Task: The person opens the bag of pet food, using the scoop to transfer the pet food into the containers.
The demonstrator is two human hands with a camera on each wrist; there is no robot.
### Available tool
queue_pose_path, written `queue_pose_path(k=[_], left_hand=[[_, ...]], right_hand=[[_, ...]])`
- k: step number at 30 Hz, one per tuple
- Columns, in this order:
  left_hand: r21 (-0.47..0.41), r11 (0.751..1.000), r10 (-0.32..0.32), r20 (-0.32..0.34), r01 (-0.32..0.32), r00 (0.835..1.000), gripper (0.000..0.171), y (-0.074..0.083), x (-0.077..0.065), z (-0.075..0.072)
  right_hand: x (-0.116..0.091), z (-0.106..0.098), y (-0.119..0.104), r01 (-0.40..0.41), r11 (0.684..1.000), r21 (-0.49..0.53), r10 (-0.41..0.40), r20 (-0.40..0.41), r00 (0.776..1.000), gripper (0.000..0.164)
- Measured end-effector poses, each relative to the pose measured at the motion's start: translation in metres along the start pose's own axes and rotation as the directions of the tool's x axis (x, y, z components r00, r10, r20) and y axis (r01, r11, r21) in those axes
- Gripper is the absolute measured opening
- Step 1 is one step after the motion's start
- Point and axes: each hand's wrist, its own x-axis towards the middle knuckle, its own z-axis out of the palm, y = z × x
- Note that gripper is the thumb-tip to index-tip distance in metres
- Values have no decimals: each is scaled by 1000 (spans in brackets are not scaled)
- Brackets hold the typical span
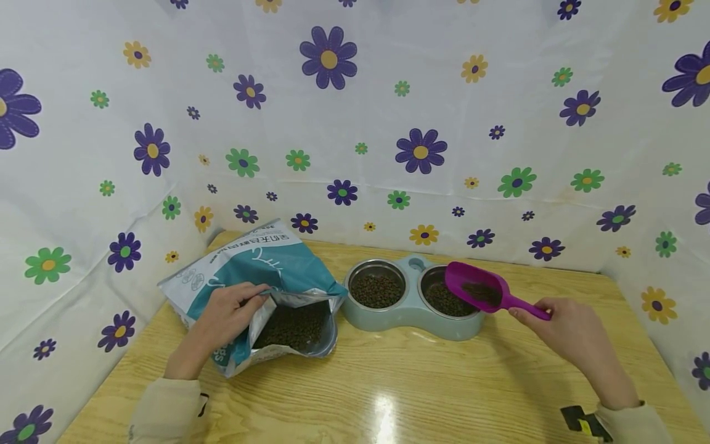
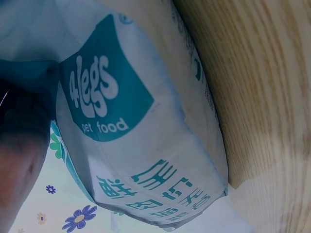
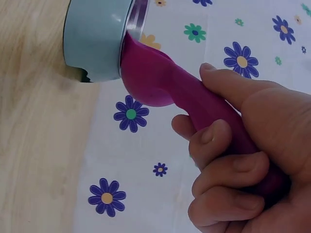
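Note:
My left hand [image 1: 232, 311] grips the upper edge of a teal and white pet food bag [image 1: 288, 262], whose mouth gapes toward me with brown kibble [image 1: 294, 327] inside. The left wrist view shows the printed side of the bag [image 2: 146, 126]. A purple scoop [image 1: 477, 287] has its handle in the curled fingers of my right hand [image 1: 571, 333]. Some kibble lies in the scoop, which is over the right metal bowl of a pale blue double feeder [image 1: 407, 314]. Both bowls contain kibble. In the right wrist view the scoop [image 3: 150, 77] appears at the bowl's rim.
The feeder stands close to the bag's right side on a wooden table [image 1: 388, 382]. Behind and along both sides hangs a white cloth [image 1: 366, 111] printed with flowers.

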Motion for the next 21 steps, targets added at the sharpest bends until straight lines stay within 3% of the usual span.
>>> queue_pose_path(k=[11, 21], left_hand=[[-5, 1000, -14, 16, 15, 1000, 26, 0, 1, 0], [-4, 1000, -16, 11, 16, 1000, 26, 0, 0, 0]], right_hand=[[-3, -5, -13, 64, 993, -102, -72, -75, 995, 44], [-8, 0, -23, 149, 970, -194, -190, -213, 959, 46]])
